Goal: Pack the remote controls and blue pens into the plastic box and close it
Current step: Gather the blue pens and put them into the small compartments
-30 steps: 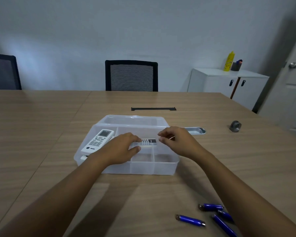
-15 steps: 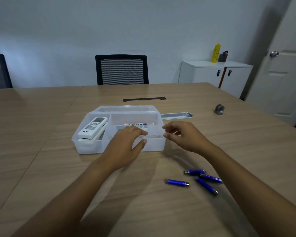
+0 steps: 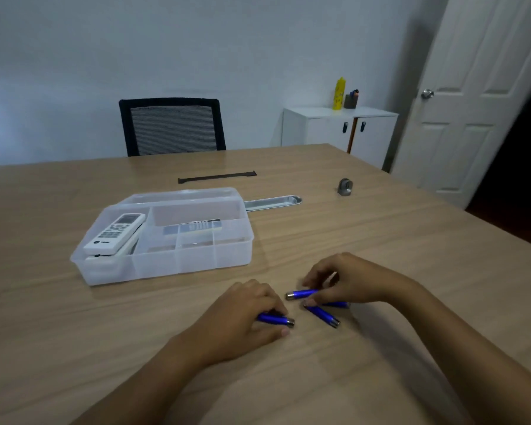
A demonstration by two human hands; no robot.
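Left hand [image 3: 246,314]: palm down, low over the tabletop near its front edge, fingers curled, closed on a pen [image 3: 275,319]. Right hand [image 3: 350,279]: just beside it, palm down, fingertips pinching a second pen [image 3: 301,293]. Both forearms bare, reaching in from the near edge, converging toward the middle.

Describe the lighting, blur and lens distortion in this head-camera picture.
Head view: dim, bluish light; soft shadows under both forearms on the wooden table; white panelled door leans from wide-angle distortion; slight softness on the left hand and right hand over the blue pens; translucent plastic box reads clearly, no glare.
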